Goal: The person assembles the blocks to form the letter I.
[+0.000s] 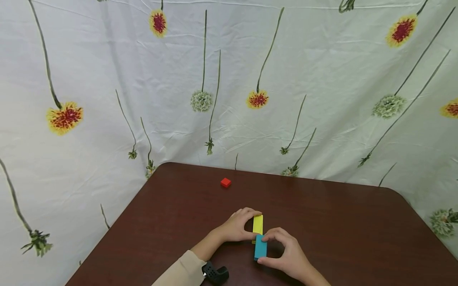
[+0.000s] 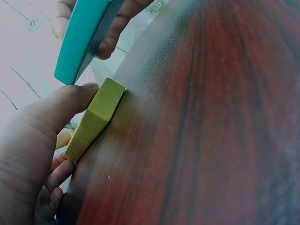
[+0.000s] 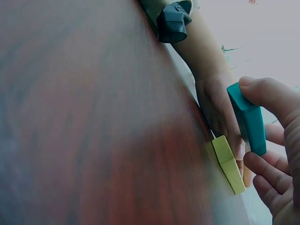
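A long yellow block lies on the brown table, and my left hand grips it by its two ends between thumb and fingers. My right hand pinches a blue block the same way, thumb at the near end. Both wrist views show the blue block raised off the table, close to the yellow block. From the head, the blue block covers the near end of the yellow one. I cannot tell whether the two blocks touch.
Farther back on the table, near its far edge, sits a small red block. A white cloth with printed flowers hangs behind. My left wrist wears a black strap-on device beside a beige sleeve.
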Action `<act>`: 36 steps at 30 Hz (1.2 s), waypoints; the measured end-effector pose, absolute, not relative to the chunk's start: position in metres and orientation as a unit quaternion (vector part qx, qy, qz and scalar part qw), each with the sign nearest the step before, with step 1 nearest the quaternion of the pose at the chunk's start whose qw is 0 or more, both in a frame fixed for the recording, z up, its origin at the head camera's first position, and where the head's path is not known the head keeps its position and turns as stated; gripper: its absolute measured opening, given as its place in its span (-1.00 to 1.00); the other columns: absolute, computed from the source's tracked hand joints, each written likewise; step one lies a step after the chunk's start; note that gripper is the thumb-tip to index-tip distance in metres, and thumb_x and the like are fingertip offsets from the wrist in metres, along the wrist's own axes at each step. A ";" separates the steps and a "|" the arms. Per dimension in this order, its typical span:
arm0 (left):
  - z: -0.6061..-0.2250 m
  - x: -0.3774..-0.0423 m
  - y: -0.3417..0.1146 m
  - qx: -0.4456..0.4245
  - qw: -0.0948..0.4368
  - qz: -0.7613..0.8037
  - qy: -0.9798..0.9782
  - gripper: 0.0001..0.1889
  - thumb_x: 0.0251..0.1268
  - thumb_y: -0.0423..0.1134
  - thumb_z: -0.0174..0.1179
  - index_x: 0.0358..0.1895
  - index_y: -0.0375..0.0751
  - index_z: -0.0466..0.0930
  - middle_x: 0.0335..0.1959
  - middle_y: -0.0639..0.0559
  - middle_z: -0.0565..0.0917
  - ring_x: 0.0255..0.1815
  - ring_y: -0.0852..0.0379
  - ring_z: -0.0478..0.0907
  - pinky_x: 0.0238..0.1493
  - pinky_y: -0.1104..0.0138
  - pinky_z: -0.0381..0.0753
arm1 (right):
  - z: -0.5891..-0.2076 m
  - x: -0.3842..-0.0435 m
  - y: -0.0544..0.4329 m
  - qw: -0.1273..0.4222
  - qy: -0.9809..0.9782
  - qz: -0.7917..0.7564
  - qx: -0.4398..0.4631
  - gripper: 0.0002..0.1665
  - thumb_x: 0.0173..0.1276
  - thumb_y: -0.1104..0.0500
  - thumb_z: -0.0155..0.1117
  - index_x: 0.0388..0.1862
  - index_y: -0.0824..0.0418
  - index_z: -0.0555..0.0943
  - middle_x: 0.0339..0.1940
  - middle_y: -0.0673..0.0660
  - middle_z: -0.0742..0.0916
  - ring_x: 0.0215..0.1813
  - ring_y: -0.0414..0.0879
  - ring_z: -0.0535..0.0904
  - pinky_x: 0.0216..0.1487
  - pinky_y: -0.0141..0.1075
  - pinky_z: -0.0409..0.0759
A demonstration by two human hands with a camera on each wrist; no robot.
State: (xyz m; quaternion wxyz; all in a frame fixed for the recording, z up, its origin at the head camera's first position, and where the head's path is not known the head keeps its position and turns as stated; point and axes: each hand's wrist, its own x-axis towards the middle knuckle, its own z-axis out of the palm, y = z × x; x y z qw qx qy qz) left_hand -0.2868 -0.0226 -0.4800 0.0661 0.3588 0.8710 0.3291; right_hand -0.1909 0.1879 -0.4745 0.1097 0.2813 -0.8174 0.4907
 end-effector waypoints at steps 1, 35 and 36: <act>-0.480 -0.287 -0.023 0.360 0.065 0.329 0.871 -0.30 0.23 0.07 0.28 0.42 -0.06 0.34 0.27 0.02 0.40 0.25 0.05 0.30 0.28 0.00 0.23 | -0.475 -0.191 0.188 0.111 -0.816 0.491 0.284 -0.60 0.03 0.04 0.61 -0.16 -0.04 0.63 -0.08 -0.08 0.64 -0.07 -0.17 0.57 -0.01 -0.20 0.57; -0.478 -0.285 -0.024 0.357 0.073 0.335 0.869 -0.26 0.23 0.15 0.27 0.43 -0.04 0.32 0.30 0.02 0.38 0.30 0.02 0.28 0.31 -0.05 0.20 | -0.477 -0.182 0.179 0.030 -0.836 0.473 0.278 -0.61 0.11 -0.11 0.53 -0.12 -0.06 0.62 -0.02 -0.10 0.61 -0.05 -0.20 0.54 0.00 -0.26 0.55; -0.478 -0.285 -0.024 0.358 0.073 0.334 0.869 -0.27 0.23 0.15 0.27 0.43 -0.04 0.32 0.30 0.02 0.38 0.30 0.02 0.28 0.30 -0.05 0.20 | -0.477 -0.182 0.179 0.027 -0.836 0.472 0.278 -0.61 0.11 -0.11 0.53 -0.12 -0.06 0.62 -0.02 -0.10 0.60 -0.06 -0.21 0.53 -0.01 -0.27 0.55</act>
